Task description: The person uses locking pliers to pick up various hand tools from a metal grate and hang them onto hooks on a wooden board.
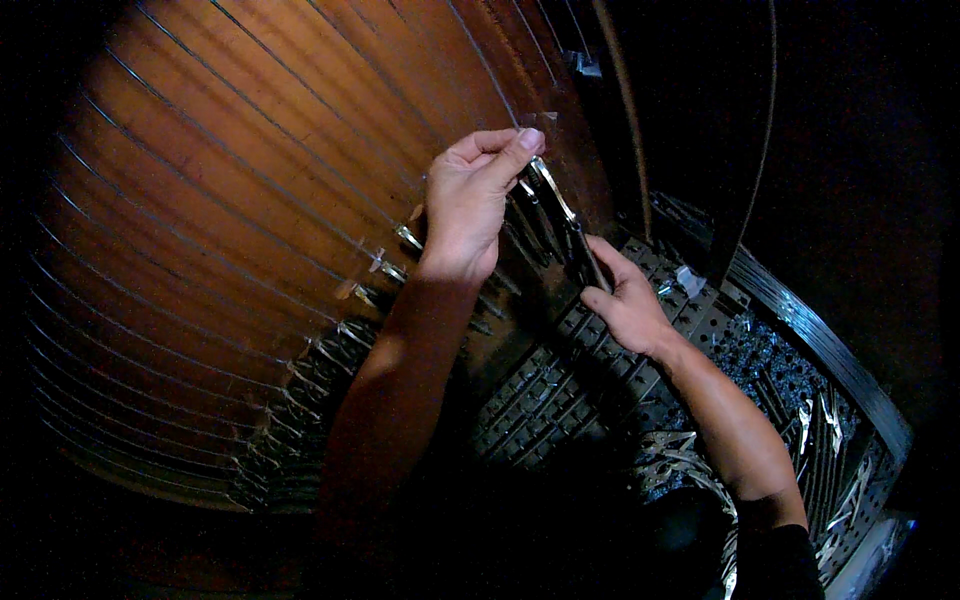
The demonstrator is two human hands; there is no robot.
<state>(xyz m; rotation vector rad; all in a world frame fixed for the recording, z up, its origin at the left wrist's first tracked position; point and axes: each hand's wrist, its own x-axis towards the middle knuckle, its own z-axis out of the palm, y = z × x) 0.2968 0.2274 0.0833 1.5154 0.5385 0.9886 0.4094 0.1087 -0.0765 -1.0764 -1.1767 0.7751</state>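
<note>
From 10 o'clock, rows of thin, dark metal wires (pixel 123 64) are curving down across a broad, orange-brown panel (pixel 215 215); around 8 o'clock, a bunched row of narrow, dark pieces with paler tips (pixel 335 350) is hanging along its lower edge. Toward 12, the left hand (pixel 468 190) is pinching narrowly, thumb against index finger, apparently on the lower end of a single straight, dark wire (pixel 485 62); the fingertips are hiding the join, so whether it is hooked, I cannot tell. At 1 to 2 o'clock, a long, slim, dark metal piece with bright edges (pixel 566 212) is slanting from just under that pinch down to the right hand (pixel 630 308), at 3, whose thumb and fingers are closing round its lower stretch. Judging handling: looking stiff, modest in weight, not fragile; smooth, shiny faces are probably being slippery, and the narrow top is likely wanting to swivel. Best hold: gripping the plain lower shank firmly, leaving the upper end free, guiding the wire lightly since it is looking springy. Toward 4, loose, silvery, slender metal pieces (pixel 806 425) are lying inside a banded, grey, curved rim (pixel 815 310).
</note>
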